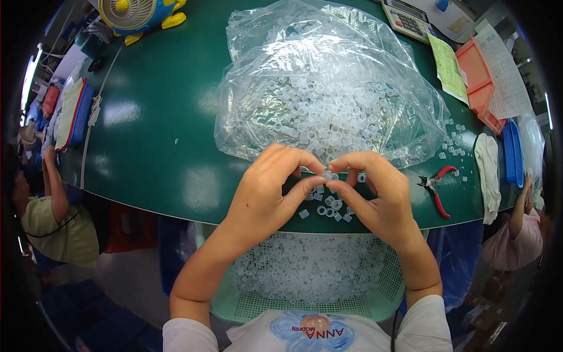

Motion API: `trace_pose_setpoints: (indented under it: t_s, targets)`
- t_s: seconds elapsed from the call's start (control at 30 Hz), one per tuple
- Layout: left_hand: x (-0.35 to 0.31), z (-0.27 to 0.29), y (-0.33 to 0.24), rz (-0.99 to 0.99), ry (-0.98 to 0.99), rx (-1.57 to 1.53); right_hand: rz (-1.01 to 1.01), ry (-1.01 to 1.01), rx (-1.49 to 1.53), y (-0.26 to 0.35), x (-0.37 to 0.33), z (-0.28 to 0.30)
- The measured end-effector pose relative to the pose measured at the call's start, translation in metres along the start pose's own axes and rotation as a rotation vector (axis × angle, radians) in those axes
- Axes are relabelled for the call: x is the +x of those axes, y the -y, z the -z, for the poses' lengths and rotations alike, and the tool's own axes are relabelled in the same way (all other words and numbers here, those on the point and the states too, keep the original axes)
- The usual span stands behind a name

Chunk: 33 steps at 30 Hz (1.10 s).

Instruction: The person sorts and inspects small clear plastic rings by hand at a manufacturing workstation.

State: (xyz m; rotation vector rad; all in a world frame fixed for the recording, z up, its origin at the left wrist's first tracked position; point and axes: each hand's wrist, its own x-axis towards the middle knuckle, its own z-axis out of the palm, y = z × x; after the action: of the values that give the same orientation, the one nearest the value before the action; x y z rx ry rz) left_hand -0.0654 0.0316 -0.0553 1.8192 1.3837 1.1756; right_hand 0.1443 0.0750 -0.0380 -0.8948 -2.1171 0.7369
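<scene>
Over the table's near edge, my left hand (271, 186) and my right hand (378, 190) meet fingertip to fingertip. Both pinch a small translucent plastic ring (330, 175), partly covered by the fingers. Just below them, several loose rings (330, 206) lie on the green tabletop. Beyond the hands spreads a clear plastic bag (281, 50) with a heap of similar plastic rings (337, 117) in it. Under the table edge, between my forearms, a pale green basket (234, 311) holds a great many small translucent pieces (305, 264).
Red-handled cutting pliers (435, 189) and a white glove (487, 176) lie to the right. Farther back are a pink tray (476, 76), papers (448, 67) and a calculator (406, 19). A toy-like fan (132, 14) stands far left. Other people (58, 223) sit at both sides.
</scene>
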Motion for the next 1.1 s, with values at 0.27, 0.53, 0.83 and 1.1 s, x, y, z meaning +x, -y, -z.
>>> trace_pose_setpoints:
  t_s: [0.27, 0.53, 0.83, 1.1]
  targets:
    - [-0.007, -0.007, -0.004, 0.110, 0.008, -0.153, -0.260, 0.108, 0.229, -0.001, -0.011, 0.012]
    - [-0.004, -0.011, -0.004, -0.056, -0.011, 0.032, -0.234, -0.033, 0.414, -0.009, -0.017, 0.005]
    - [-0.004, -0.009, -0.013, 0.082, 0.027, -0.129, 0.145, -0.143, 0.009, -0.007, -0.018, -0.003]
    - [-0.004, -0.004, -0.014, 0.198, 0.080, -0.241, 0.178, -0.149, 0.003, -0.005, -0.017, -0.003]
